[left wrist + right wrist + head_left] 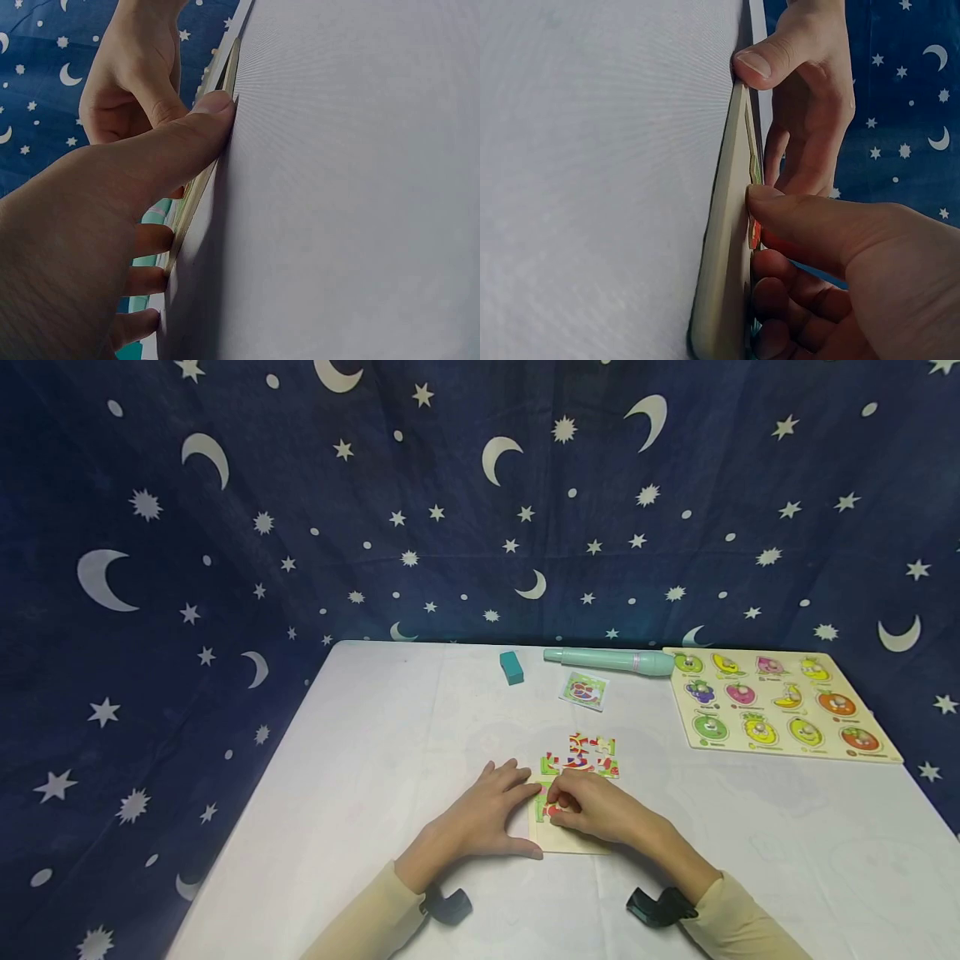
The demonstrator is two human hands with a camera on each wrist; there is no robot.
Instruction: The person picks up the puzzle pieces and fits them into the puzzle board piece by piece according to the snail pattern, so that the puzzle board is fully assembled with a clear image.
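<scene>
A square wooden puzzle board (573, 842) lies on the table in front of me, with green and pink picture pieces (542, 792) along its left side. My left hand (491, 810) is spread at the board's left side, thumb at the near edge and index fingertip by the upper left corner. Over the board, my right hand (600, 806) pinches a red-and-green puzzle piece (755, 234) between thumb and curled fingers, low against the board's surface. Just beyond the board, several loose jigsaw pieces (606, 763) lie grouped together, partly hidden by the right hand.
Farther back are a teal block (512, 668), a small picture card (585, 691) and a mint-green wand-like tube (607, 660). A wooden fruit puzzle board (780, 748) lies at the back right. Dark blue star-and-moon cloth (450, 527) hangs behind the white table (375, 735).
</scene>
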